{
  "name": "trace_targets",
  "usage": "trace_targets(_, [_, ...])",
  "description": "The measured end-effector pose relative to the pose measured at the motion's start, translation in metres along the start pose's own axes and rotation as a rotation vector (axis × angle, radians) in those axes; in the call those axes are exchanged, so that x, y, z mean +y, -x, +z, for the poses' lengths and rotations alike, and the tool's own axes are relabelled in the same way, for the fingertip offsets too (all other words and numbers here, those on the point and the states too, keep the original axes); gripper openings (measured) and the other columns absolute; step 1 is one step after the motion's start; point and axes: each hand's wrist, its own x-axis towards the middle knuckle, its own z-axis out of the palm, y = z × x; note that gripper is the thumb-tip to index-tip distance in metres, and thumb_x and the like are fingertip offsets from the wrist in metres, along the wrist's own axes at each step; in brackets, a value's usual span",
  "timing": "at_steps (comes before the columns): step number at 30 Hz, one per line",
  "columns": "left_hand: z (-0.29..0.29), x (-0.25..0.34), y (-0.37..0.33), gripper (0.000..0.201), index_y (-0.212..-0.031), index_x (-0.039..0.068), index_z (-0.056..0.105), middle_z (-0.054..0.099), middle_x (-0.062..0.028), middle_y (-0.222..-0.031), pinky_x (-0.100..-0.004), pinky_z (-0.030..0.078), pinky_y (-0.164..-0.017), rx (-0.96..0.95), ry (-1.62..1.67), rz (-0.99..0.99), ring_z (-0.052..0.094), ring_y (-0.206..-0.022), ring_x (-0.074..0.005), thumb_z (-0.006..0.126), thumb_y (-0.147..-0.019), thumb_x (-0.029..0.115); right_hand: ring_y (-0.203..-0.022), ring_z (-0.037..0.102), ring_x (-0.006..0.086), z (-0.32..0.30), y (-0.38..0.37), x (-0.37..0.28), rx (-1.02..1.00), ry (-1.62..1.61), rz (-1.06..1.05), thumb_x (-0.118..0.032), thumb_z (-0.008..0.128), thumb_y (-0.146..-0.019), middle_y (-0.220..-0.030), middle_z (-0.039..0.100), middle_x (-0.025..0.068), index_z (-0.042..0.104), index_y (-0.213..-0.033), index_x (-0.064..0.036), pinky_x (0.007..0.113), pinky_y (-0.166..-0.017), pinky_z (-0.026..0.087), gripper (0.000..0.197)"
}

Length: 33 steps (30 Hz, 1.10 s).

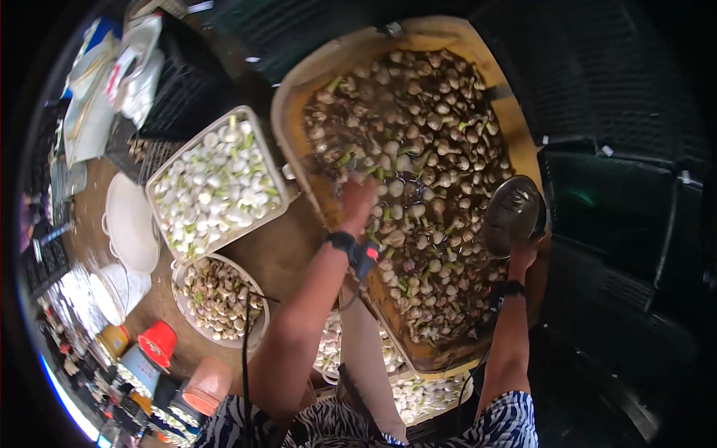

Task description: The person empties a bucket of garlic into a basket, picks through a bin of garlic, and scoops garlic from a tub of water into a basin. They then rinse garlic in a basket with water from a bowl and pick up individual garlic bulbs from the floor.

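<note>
Head view — brown floor (pixel 272 243), yellow tub (pixel 441 33) of bulbs (pixel 448 179) (red bucket (pixel 157 343) leftward).

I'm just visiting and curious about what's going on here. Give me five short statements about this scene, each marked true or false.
1. The right hand holds a round dark bowl. True.
2. The left hand rests on the floor. False: it reaches into the big yellow tub, among the bulbs.
3. The rectangular tray left of the tub is filled with white bulbs. True.
4. The red bucket stands right of the tub. False: it stands to the tub's left.
5. A dark band circles the right wrist. True.
</note>
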Motion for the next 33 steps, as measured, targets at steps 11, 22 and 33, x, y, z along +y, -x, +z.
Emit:
trace_targets(11, [0.048, -0.082, -0.152, 0.088, -0.132, -0.001, 0.028, 0.041, -0.0173, -0.128, -0.0359, 0.031, -0.096, -0.167, 0.184, -0.314, 0.039, -0.117, -0.0296, 0.047, -0.075, 0.063, -0.067, 0.061, 0.0335, 0.170, 0.010, -0.048, -0.255, -0.195, -0.039, -0.025, 0.052, -0.077, -0.092, 0.059, 0.0240, 0.021, -0.134, -0.0068, 0.040, -0.062, 0.051, 0.067])
trace_targets(22, [0.104, -0.119, -0.133, 0.063, -0.129, 0.008, 0.036, 0.043, -0.0047, -0.122, -0.0310, 0.039, -0.088, -0.574, 0.459, -0.456, 0.043, -0.106, -0.0152, 0.043, -0.085, 0.053, -0.038, 0.052, 0.0229, 0.168, 0.065, -0.155, -0.731, -0.844, 0.299, 0.001, 0.053, -0.067, -0.066, 0.054, 0.0166, 0.021, -0.132, -0.0126, 0.032, -0.032, 0.045, 0.074])
trace_targets(33, [0.120, -0.069, -0.030, 0.060, -0.121, -0.001, 0.043, 0.050, -0.0174, -0.118, -0.0351, 0.034, -0.092, -0.310, 0.256, -0.068, 0.045, -0.111, -0.0260, 0.045, -0.083, 0.045, -0.038, 0.050, 0.0170, 0.087, 0.094, -0.094, -0.794, -1.043, 0.294, 0.004, 0.052, -0.062, -0.077, 0.056, 0.0120, 0.030, -0.128, -0.0111, 0.027, -0.027, 0.038, 0.071])
